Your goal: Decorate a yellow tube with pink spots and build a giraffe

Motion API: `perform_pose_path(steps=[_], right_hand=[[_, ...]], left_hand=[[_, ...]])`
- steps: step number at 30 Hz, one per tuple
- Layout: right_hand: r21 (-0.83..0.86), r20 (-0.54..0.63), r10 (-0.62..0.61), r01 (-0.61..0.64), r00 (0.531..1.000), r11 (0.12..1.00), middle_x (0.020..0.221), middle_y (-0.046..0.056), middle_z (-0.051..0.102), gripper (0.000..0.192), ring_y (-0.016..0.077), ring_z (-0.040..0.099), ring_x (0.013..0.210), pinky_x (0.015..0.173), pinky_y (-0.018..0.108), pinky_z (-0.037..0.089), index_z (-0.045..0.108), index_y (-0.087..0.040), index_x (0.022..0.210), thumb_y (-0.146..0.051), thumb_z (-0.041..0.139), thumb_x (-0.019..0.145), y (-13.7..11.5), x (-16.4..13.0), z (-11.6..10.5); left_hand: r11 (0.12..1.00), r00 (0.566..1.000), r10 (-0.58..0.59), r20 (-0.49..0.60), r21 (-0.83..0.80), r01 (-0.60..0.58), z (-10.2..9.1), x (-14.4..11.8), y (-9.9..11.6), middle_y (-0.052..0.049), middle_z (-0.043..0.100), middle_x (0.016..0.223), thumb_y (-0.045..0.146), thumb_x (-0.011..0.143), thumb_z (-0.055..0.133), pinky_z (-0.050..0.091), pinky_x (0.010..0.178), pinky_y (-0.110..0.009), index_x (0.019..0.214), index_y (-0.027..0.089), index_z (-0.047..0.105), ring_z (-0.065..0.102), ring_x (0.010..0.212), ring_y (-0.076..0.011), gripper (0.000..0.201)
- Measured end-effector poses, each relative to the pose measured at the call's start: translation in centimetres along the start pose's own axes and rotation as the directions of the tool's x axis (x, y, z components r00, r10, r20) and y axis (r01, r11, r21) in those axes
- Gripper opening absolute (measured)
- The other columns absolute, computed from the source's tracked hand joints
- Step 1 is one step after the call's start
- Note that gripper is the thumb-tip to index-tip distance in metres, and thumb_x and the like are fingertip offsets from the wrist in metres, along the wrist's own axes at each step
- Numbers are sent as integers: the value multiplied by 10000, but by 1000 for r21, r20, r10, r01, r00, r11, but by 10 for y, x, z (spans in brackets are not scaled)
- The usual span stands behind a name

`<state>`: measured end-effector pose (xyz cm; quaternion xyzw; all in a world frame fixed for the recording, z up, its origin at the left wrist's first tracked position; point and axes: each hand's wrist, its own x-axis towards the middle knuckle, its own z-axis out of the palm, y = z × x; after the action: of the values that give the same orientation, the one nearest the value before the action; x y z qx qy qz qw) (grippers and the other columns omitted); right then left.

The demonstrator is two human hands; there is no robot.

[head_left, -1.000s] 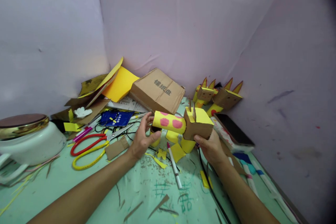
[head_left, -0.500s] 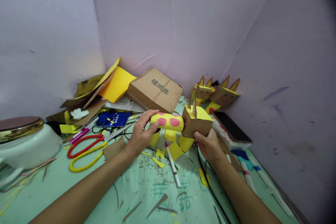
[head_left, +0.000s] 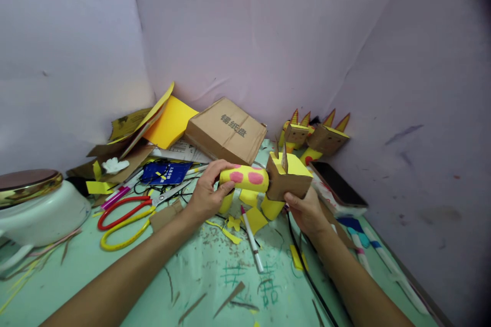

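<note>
My left hand is closed around one end of a yellow paper tube with pink spots. At the tube's other end sits a cardboard box head with a yellow top and two upright pointed ears. My right hand grips that head from below, thumb on its front face. Tube and head meet end to end; whether they are fixed together I cannot tell. Below them are a yellow paper roll, yellow paper scraps and a white marker with a pink tip.
Red-and-yellow-handled scissors lie left, near a white lidded pot. A cardboard box and yellow sheets stand behind. Two box-headed paper figures are at the back right, behind a phone. A black cable runs forward.
Almost nothing differs. My left fingers have shifted very slightly on the spotted tube; both hands keep their hold.
</note>
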<state>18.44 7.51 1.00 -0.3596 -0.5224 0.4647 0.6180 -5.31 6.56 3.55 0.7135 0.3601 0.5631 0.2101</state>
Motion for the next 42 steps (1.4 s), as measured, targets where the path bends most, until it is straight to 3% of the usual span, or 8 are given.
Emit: perform_pose_path(steps=[7,14,42], right_hand=[[32,-12,-25,26,1000,999,1008,50,699,683,270,643,878,734,370,524,599,-239,1111,-390,860,498,-1,0,1],[-68,2,-82,82,997,994,1031,52,695,687,280,633,937,793,385,515,576,-236,1149,-385,842,534,4,2,-4],[-30,-10,-56,55,998,998,1014,39,689,612,260,628,912,779,368,506,601,-233,1115,-367,825,561,11,0,-4]], left_hand=[[1000,1000,12,13,4,-12,1,-1,-3,-92,607,1136,243,831,589,399,999,-373,1074,199,600,534,1127,-233,247],[999,1000,-22,-14,37,23,5,-5,-4,-98,599,1222,280,829,602,389,1031,-377,1107,193,609,519,1186,-238,291],[995,994,-83,-69,47,87,9,-7,-1,-102,625,1244,287,801,629,404,1042,-369,1112,172,645,551,1187,-242,332]])
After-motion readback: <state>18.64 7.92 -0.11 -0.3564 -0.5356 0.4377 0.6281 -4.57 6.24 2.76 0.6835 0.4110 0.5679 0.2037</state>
